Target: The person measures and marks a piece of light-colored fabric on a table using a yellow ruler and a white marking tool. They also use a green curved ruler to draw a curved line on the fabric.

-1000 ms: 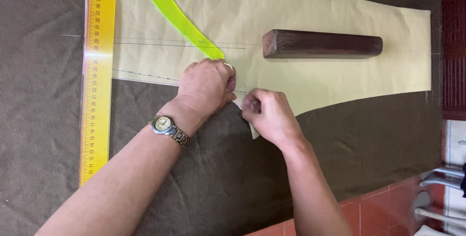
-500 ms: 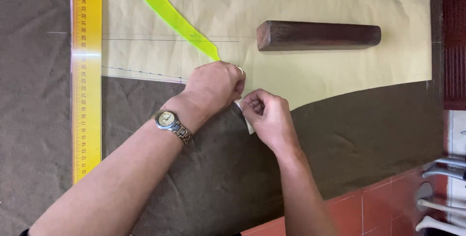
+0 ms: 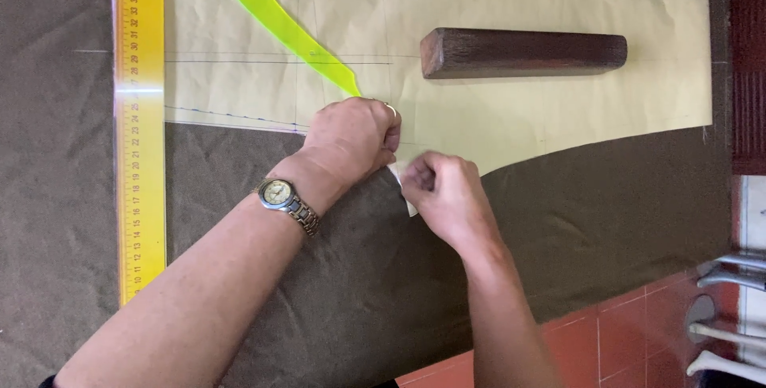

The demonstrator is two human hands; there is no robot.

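Both hands (image 3: 355, 136) (image 3: 447, 192) pinch paper pattern (image 3: 495, 124) edge (lower corner)

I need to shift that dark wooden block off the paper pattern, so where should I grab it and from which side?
Grip the wooden block around its middle, coming straight down from above. It lies flat on the paper pattern, long and bar-shaped, with its two long sides free. Probably use the right hand, which is nearer.

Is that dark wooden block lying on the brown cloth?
No, the wooden block rests on the cream paper pattern, which lies over the brown cloth.
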